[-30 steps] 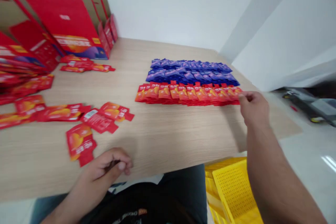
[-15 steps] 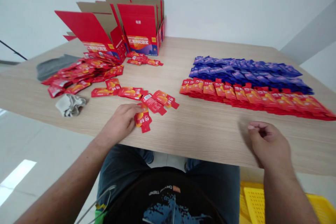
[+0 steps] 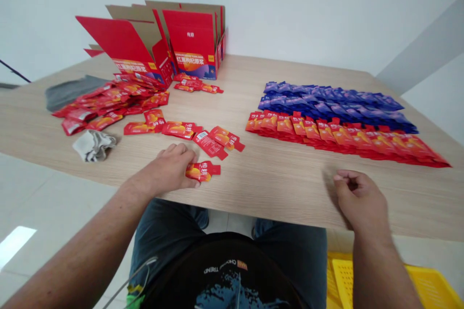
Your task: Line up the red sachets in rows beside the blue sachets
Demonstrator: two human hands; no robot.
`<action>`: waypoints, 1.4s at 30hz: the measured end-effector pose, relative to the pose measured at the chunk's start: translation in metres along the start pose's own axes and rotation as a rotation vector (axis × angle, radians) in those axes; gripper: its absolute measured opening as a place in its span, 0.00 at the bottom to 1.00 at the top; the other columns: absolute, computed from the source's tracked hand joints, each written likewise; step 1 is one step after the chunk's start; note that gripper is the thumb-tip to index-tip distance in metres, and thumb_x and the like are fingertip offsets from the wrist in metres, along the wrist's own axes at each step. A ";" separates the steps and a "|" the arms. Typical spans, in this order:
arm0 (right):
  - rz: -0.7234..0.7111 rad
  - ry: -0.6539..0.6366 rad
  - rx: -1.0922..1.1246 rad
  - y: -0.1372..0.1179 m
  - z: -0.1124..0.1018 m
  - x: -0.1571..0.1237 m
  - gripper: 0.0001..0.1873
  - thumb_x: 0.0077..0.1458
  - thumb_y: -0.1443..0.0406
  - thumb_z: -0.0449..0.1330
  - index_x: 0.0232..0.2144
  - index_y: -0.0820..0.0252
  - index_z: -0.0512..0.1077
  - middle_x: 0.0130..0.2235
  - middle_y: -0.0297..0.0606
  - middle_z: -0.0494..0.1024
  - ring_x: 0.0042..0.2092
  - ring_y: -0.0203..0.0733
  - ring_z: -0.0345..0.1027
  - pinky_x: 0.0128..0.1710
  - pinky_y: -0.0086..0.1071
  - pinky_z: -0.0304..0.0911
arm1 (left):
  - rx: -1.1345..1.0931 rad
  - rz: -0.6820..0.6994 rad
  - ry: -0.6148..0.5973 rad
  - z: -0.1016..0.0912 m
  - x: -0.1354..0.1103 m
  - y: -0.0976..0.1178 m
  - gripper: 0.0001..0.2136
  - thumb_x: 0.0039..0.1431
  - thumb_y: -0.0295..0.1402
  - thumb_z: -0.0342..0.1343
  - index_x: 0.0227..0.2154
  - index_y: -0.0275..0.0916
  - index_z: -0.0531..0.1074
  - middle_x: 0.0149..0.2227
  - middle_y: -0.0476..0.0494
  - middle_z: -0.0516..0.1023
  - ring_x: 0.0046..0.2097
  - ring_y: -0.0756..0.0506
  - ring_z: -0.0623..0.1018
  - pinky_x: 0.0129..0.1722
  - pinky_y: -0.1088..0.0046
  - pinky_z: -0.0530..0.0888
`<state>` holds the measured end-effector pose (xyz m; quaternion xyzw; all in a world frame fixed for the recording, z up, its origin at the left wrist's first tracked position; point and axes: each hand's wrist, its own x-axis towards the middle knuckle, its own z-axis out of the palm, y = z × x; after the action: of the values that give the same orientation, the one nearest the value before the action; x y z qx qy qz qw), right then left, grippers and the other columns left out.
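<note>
The left hand (image 3: 170, 168) rests at the near edge of the wooden table (image 3: 275, 188), its thumb and fingertips against one red sachet (image 3: 202, 172) lying flat, just apart from the others. The work in hand looks like handling sachets singly. The hand hides the contact, so whether it pinches the sachet or only touches it cannot be told. The right hand (image 3: 358, 200) hangs near the table's near edge, its fingers curled narrow with nothing visible in them. To the far right, overlapping rows of orange-red sachets (image 3: 344, 135) lie just nearer than rows of blue-purple sachets (image 3: 333, 106). To the left, loose red sachets (image 3: 181, 130) trail toward a heap of red sachets (image 3: 108, 101), beside a crumpled grey cloth (image 3: 93, 146) and a dark grey cloth (image 3: 72, 91). Open red cartons (image 3: 192, 38) stand at the far edge. Any move toward the orange-red rows calls for crossing bare tabletop, with open room up to their ragged near edge. A yellow crate (image 3: 380, 285) sits below the near right edge
</note>
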<state>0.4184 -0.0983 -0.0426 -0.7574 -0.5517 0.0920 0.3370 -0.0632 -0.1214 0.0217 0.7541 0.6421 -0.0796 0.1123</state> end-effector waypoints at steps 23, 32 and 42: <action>-0.079 -0.289 0.293 -0.054 0.022 -0.080 0.25 0.55 0.41 0.62 0.41 0.53 0.81 0.32 0.39 0.84 0.32 0.51 0.78 0.32 0.41 0.73 | -1.636 -0.025 0.293 0.035 -0.006 0.078 0.21 0.58 0.46 0.67 0.49 0.43 0.69 0.46 0.44 0.83 0.44 0.43 0.81 0.48 0.63 0.76; -0.240 -0.569 0.523 -0.126 0.048 -0.121 0.19 0.67 0.48 0.58 0.40 0.54 0.81 0.37 0.40 0.85 0.36 0.48 0.80 0.36 0.36 0.74 | -1.740 -0.009 0.267 0.060 -0.002 0.163 0.20 0.63 0.41 0.67 0.53 0.43 0.68 0.47 0.41 0.80 0.47 0.42 0.79 0.51 0.62 0.75; 0.064 -0.294 0.578 -0.054 0.008 -0.085 0.22 0.62 0.43 0.65 0.37 0.54 0.76 0.22 0.31 0.74 0.24 0.41 0.67 0.23 0.32 0.63 | -1.460 0.128 0.283 0.055 -0.009 0.132 0.16 0.63 0.42 0.64 0.49 0.45 0.68 0.35 0.50 0.73 0.37 0.46 0.75 0.40 0.67 0.75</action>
<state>0.3406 -0.1625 -0.0350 -0.6259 -0.5213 0.3637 0.4519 0.0666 -0.1648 -0.0199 0.5268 0.4948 0.4715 0.5053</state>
